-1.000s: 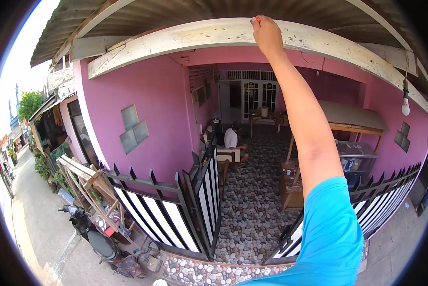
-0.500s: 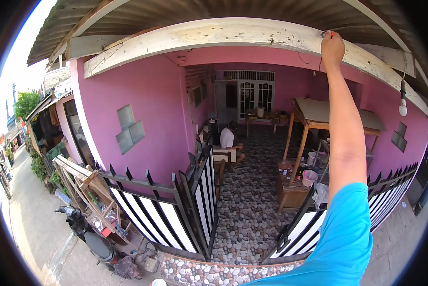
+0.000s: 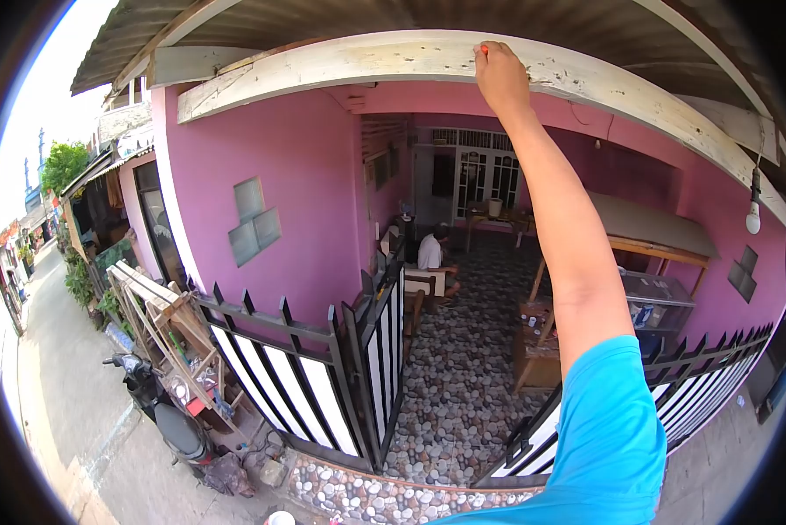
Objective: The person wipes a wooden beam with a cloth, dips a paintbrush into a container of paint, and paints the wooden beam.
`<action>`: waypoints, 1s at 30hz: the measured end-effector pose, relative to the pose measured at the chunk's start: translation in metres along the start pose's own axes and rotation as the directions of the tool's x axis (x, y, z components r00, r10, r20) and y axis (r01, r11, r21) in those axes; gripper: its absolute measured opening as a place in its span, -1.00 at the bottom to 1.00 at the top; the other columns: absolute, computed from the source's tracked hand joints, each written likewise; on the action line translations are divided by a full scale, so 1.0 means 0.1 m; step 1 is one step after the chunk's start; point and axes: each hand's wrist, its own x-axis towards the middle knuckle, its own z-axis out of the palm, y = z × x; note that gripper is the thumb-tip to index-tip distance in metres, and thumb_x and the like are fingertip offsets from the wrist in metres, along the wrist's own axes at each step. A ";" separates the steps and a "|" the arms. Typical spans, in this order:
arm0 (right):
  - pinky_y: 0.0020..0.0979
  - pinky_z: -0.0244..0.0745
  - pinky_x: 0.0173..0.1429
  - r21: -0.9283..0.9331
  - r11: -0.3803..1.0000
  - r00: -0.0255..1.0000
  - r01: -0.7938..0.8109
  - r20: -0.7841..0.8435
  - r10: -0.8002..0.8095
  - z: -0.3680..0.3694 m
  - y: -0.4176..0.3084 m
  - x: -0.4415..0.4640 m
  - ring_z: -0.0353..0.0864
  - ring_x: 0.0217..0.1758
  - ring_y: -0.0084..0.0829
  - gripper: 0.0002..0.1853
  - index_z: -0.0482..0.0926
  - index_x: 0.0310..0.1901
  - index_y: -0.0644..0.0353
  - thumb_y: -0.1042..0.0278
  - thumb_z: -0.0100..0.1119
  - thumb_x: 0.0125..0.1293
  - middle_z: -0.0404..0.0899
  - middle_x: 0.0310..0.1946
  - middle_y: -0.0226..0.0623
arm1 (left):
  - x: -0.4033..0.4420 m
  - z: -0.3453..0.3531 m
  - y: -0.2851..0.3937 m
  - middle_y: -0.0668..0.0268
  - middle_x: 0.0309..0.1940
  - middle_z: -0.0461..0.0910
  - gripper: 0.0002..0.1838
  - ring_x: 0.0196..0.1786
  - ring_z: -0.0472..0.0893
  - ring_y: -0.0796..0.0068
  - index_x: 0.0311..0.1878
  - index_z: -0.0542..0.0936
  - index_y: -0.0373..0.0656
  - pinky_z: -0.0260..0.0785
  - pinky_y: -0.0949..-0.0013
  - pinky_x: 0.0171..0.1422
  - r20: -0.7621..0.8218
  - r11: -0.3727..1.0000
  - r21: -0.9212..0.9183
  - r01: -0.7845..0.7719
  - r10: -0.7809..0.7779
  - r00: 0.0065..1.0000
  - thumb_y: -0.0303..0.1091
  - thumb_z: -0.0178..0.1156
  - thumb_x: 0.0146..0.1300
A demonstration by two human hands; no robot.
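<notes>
The person's right hand (image 3: 504, 77) is raised to the top of the frame, just right of centre, with its fingers curled closed around a small orange-red object (image 3: 484, 49). Only a bit of that object shows at the fingers' left edge, so its full shape and long axis cannot be told. Directly behind the hand lies the pale wooden beam (image 3: 349, 66), its long axis running across the upper frame from left to right, bowed by the lens. Bare beam face stretches to both sides of the hand, and the forearm rises steeply across that axis from the blue sleeve (image 3: 607, 411) at lower right. Whether the object touches the wood is hidden by the fingers. The right hand is the one at the beam; the left hand is out of view.
</notes>
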 end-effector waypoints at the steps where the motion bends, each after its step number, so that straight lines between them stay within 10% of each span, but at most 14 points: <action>1: -0.12 0.57 -0.04 0.131 0.991 0.998 -0.031 -0.043 0.037 0.05 -0.08 0.01 0.67 -0.16 0.00 -0.72 0.62 -0.19 0.32 0.24 0.05 0.41 0.65 -0.21 0.01 | -0.03 -0.01 -0.02 0.13 0.17 0.51 -0.34 0.19 0.48 0.35 0.30 0.40 -0.36 0.29 0.29 0.34 -0.019 0.998 -0.054 0.008 -0.009 1.000 -0.48 0.44 0.14; 6: -0.13 0.53 -0.05 0.486 0.837 0.934 -0.250 -0.106 0.341 0.18 0.01 -0.02 0.68 -0.22 0.02 -0.70 0.67 -0.24 0.34 0.22 0.12 0.36 0.68 -0.36 0.02 | -0.09 -0.10 -0.06 0.12 0.19 0.50 -0.33 0.21 0.48 0.33 0.31 0.39 -0.36 0.28 0.30 0.35 -0.045 0.999 -0.044 0.027 -0.029 0.999 -0.44 0.44 0.15; 12: -0.04 0.53 0.00 0.030 0.896 0.877 -0.443 -0.196 0.440 -0.32 0.82 0.02 0.67 -0.17 0.12 -0.61 0.67 -0.27 0.28 0.07 0.07 0.35 0.69 -0.32 0.09 | -0.02 -0.18 0.10 0.12 0.23 0.47 -0.30 0.22 0.49 0.33 0.33 0.35 -0.37 0.32 0.30 0.33 -0.009 0.993 0.096 0.065 -0.064 0.998 -0.44 0.44 0.15; 17: -0.11 0.49 0.08 -0.182 0.945 0.958 -0.272 -0.143 0.248 -0.71 1.16 0.03 0.66 -0.06 0.03 -0.46 0.66 -0.09 0.22 -0.14 -0.06 0.40 0.71 -0.24 -0.02 | 0.24 -0.08 -0.17 0.15 0.06 0.53 -0.30 0.13 0.55 0.37 0.25 0.37 -0.38 0.37 0.32 0.29 -0.043 0.988 -0.018 -0.152 0.151 0.988 -0.56 0.45 0.02; 19: -0.32 0.46 0.14 -0.092 0.966 0.969 -0.240 0.033 0.244 -0.78 1.25 -0.08 0.70 -0.02 -0.26 -0.39 0.67 -0.07 0.18 -0.27 -0.06 0.37 0.76 -0.22 -0.34 | 0.31 0.01 0.09 0.19 0.06 0.55 -0.29 0.13 0.55 0.39 0.25 0.39 -0.36 0.36 0.30 0.30 -0.046 0.986 -0.002 -0.168 0.168 0.985 -0.52 0.48 0.01; 22: -0.48 0.46 0.26 0.627 0.628 0.887 -0.461 0.316 0.336 -0.53 1.10 -0.61 0.67 0.05 -0.44 -0.58 0.57 0.11 0.37 0.15 0.10 0.47 0.67 -0.03 -0.17 | 0.49 0.08 0.25 0.19 0.08 0.56 -0.26 0.18 0.54 0.41 0.28 0.39 -0.33 0.32 0.33 0.34 0.019 0.977 0.044 -0.207 0.207 0.978 -0.47 0.50 0.01; 27: -0.58 0.47 -0.22 0.546 0.153 0.563 -0.823 0.820 0.102 -1.60 -1.28 -2.10 0.55 -0.39 -0.63 -0.68 0.60 0.01 0.34 0.22 0.10 0.48 0.62 -0.38 -0.39 | 0.69 0.24 0.18 0.18 0.15 0.54 -0.19 0.26 0.49 0.41 0.34 0.35 -0.33 0.27 0.33 0.39 0.084 0.953 0.107 -0.282 0.274 0.958 -0.46 0.50 0.00; 30: -0.58 0.47 -0.31 0.411 0.117 0.398 -0.904 0.910 -0.119 -2.08 -2.17 -2.83 0.57 -0.47 -0.61 -0.72 0.61 -0.08 0.33 0.25 0.07 0.50 0.61 -0.44 -0.35 | 0.73 0.36 0.18 0.18 0.17 0.53 -0.18 0.26 0.49 0.40 0.35 0.35 -0.31 0.27 0.33 0.40 0.125 0.946 0.082 -0.313 0.302 0.945 -0.46 0.51 -0.01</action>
